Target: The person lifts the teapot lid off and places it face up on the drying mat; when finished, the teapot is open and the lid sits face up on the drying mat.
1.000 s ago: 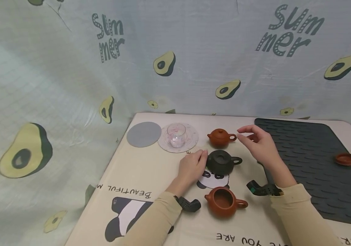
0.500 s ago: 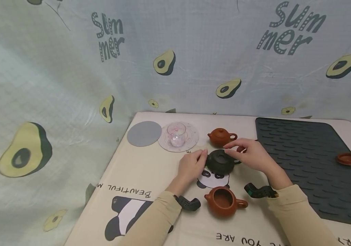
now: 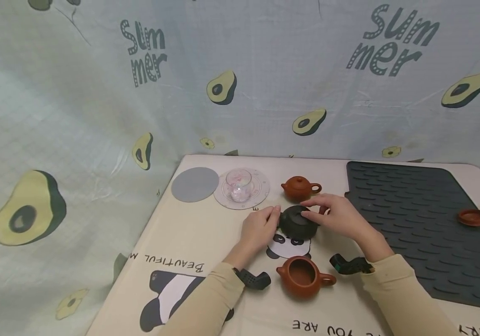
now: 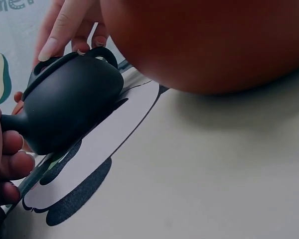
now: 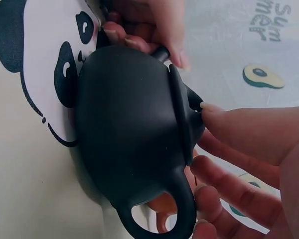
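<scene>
A black teapot (image 3: 299, 231) stands at the table's middle, its lid (image 3: 293, 214) seated on top. At its spout, my left hand (image 3: 257, 229) grips with curled fingers; the spout (image 4: 14, 123) runs in between them in the left wrist view. My right hand (image 3: 341, 217) pinches the lid's knob, the thumb pressing one side and the fingers around the far side. The teapot's loop handle (image 5: 185, 204) is free below that hand in the right wrist view. Nearer me sits a lidless reddish-brown teapot (image 3: 300, 293), its round body filling the top of the left wrist view.
Behind the black teapot is a small lidded orange-brown teapot (image 3: 299, 190). A glass cup (image 3: 238, 186) stands on a patterned round coaster (image 3: 261, 193), beside a grey disc (image 3: 195, 185). A reddish-brown lid (image 3: 474, 217) lies on the dark ridged mat (image 3: 408, 224) at right.
My right hand has come from beside the small orange-brown teapot down and left to the black teapot's lid and taken hold of its knob. My left hand stays at the spout.
</scene>
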Demonstrator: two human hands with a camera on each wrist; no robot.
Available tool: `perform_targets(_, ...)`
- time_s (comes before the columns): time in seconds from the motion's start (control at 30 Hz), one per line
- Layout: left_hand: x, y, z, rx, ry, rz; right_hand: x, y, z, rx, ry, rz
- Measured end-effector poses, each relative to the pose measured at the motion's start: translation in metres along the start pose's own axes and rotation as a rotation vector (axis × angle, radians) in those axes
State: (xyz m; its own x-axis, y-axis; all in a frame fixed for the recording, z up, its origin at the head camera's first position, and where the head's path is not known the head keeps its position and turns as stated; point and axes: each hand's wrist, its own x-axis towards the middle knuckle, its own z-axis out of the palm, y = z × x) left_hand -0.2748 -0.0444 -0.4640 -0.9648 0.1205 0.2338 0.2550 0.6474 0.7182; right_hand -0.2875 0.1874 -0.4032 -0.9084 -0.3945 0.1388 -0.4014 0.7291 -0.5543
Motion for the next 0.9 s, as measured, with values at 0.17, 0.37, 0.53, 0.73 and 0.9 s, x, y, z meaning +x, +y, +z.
perform_targets(0.17, -0.0005, -0.0002, -0.0001, 0.001, -0.011, -0.003, 0.0002, -0.0001, 0.0032, -0.017, -0.001, -0.013)
perform_targets(0.37, -0.0006, -0.0005, -0.0002, 0.002, -0.014, 0.002, 0.0, -0.0015, 0.0056, -0.013, 0.008, -0.037)
perform_targets(0.53, -0.001, -0.0008, -0.0001, 0.004, -0.009, 0.006, 0.0001, -0.0026, 0.0066, -0.024, 0.025, -0.048)
perform_targets(0.73, -0.0015, -0.0001, -0.0008, 0.001, -0.011, 0.004, -0.0003, -0.0036, 0.0072, -0.027, 0.04, -0.046)
perform_targets(0.9, -0.002, -0.0007, -0.0002, -0.001, -0.01, 0.006, -0.0011, -0.0041, 0.0081, -0.02, 0.044, -0.035)
